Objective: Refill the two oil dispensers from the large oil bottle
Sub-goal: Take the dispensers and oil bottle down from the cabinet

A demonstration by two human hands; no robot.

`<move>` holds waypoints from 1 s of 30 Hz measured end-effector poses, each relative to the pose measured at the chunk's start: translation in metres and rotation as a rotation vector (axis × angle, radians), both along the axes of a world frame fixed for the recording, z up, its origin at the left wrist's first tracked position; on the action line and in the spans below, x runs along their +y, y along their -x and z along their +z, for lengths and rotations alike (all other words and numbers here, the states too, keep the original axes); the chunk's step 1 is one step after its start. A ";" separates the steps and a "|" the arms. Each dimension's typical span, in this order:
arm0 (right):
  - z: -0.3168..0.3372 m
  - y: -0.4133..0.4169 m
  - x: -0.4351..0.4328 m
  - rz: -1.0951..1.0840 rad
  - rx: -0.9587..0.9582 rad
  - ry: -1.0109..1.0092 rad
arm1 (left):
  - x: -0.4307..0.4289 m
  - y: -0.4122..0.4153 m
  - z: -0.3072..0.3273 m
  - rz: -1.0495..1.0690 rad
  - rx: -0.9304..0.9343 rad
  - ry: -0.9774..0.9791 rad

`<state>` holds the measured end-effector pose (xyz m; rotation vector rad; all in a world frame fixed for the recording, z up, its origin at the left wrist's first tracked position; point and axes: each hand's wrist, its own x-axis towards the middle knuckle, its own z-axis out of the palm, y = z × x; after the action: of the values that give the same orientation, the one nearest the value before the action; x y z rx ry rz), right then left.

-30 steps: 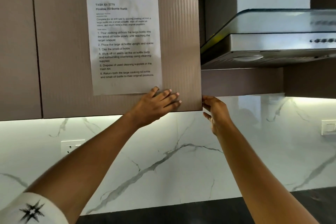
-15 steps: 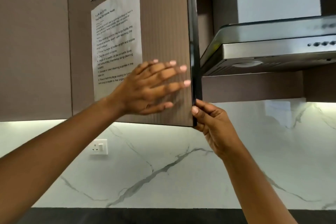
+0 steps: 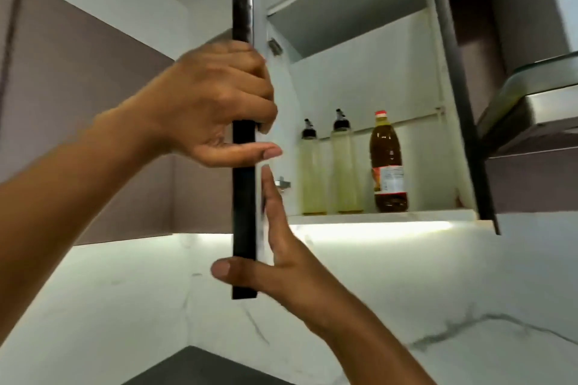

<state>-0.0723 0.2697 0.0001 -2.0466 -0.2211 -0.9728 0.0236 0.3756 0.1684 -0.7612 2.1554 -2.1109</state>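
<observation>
- Black was the thin edge of the cabinet door (image 3: pixel 243 197), which stood wide open, edge-on to the camera.
- The left hand (image 3: pixel 215 100) held that edge high up, with its fingers curled tight round it.
- The right hand (image 3: pixel 278 247) was lower down. Its fingers were straight and flat on the white inside of the door, and its thumb reached across the black edge.
- I think the step was getting the door out of the way, and no oil was poured yet.
- To do this well, the door should go right back so it stays put. Then one hand can let go and reach in.
- The oil things all stood on the bottom shelf (image 3: pixel 391 216), and no hand touched them.
- The first oil dispenser (image 3: pixel 312 172) and the second oil dispenser (image 3: pixel 345 166) stood side by side, both pale yellow.
- The large oil bottle (image 3: pixel 389 162) stood near them on the right — dark oil, red cap.
- A metal hinge (image 3: pixel 283 183) stuck out just beside the first dispenser, so a reaching hand could bump it.
- The shelf was high and the bottles were tall, so I think they could tip if grabbed fast.
- A shiny range hood (image 3: pixel 531 109) hung close on the right.
- Below were a white marble wall (image 3: pixel 406 291) and a dark countertop (image 3: pixel 200 366), a good spot to set the bottles down.
</observation>
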 end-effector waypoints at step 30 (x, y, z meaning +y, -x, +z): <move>-0.004 -0.336 0.099 -0.772 -0.238 0.259 | 0.108 -0.288 -0.024 1.207 0.334 -0.013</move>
<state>0.2640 0.3687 -0.0038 -2.2879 0.3737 -1.7307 0.3112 0.4839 0.1442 -1.8568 1.1466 -1.3315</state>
